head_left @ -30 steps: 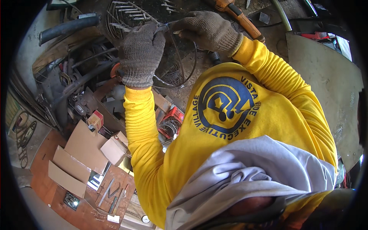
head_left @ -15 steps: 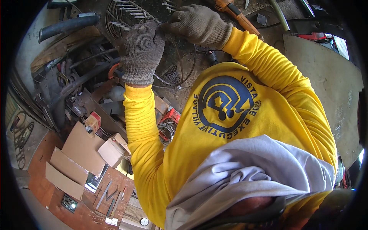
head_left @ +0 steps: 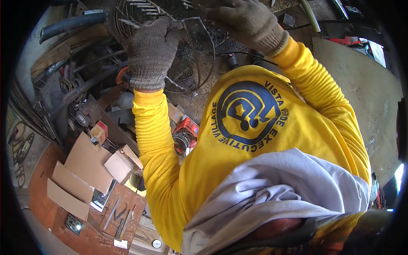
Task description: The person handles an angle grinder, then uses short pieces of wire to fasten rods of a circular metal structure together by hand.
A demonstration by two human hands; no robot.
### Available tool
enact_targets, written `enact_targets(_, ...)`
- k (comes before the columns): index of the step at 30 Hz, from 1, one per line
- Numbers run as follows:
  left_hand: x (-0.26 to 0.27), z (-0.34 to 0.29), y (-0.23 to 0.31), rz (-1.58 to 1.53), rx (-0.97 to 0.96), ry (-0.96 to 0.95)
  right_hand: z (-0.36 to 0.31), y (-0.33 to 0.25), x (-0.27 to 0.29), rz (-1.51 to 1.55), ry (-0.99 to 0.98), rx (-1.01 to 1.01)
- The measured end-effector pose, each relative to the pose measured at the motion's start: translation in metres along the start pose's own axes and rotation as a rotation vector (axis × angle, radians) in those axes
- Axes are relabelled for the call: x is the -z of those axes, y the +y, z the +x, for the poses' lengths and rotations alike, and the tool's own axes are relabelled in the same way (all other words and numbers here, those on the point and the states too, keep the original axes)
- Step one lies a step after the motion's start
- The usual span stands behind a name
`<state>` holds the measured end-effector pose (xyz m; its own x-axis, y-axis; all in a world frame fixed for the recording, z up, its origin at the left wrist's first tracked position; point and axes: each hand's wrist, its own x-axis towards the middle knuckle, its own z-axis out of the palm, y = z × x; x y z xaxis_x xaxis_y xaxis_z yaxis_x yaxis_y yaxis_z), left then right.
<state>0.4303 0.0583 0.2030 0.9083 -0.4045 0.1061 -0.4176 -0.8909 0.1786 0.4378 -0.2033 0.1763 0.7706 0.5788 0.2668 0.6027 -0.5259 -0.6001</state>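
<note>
Both of my hands wear brown knit work gloves. My left hand is closed round a thin bent metal rod, which sticks out past its fingertips, angles over and curves down toward the floor. Off to the right of it, my right hand hovers by the top edge, apart from the left. Its fingers are dark and partly cut off, so their hold cannot be made out. Beside the left hand lie a coil of wire and a row of light twisted metal bars.
Left of me are a dark pipe, scrap metal and an opened cardboard box. A brown board carries pliers and other hand tools. A red crate stands by my left arm; a large grey sheet leans at right.
My right hand has moved right, away from the left hand and over where an orange-brown handled tool was showing. That tool's handle is out of sight now. My left hand has shifted slightly left.
</note>
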Motion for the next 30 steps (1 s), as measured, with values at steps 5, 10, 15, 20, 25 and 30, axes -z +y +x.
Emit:
enact_targets(5,0.010,-0.009,-0.004,-0.224,0.155,0.019,-0.042,-0.004,-0.036,0.034,0.185,-0.034)
enact_targets(10,0.010,-0.014,-0.006,-0.112,0.041,0.011,-0.054,-0.004,-0.050,0.132,0.182,-0.108)
enact_targets(15,0.011,-0.031,-0.022,-0.452,0.326,0.092,-0.010,0.004,-0.057,0.161,0.204,-0.113)
enact_targets(20,0.012,-0.028,0.012,-0.318,0.303,0.077,0.005,0.012,-0.065,0.190,0.166,-0.164)
enact_targets(25,0.000,-0.038,0.007,-0.285,0.271,0.130,0.017,0.002,-0.070,0.141,0.032,-0.253)
enact_targets(30,0.003,-0.035,0.020,-0.244,0.310,0.067,0.028,0.002,-0.041,0.257,-0.023,-0.144)
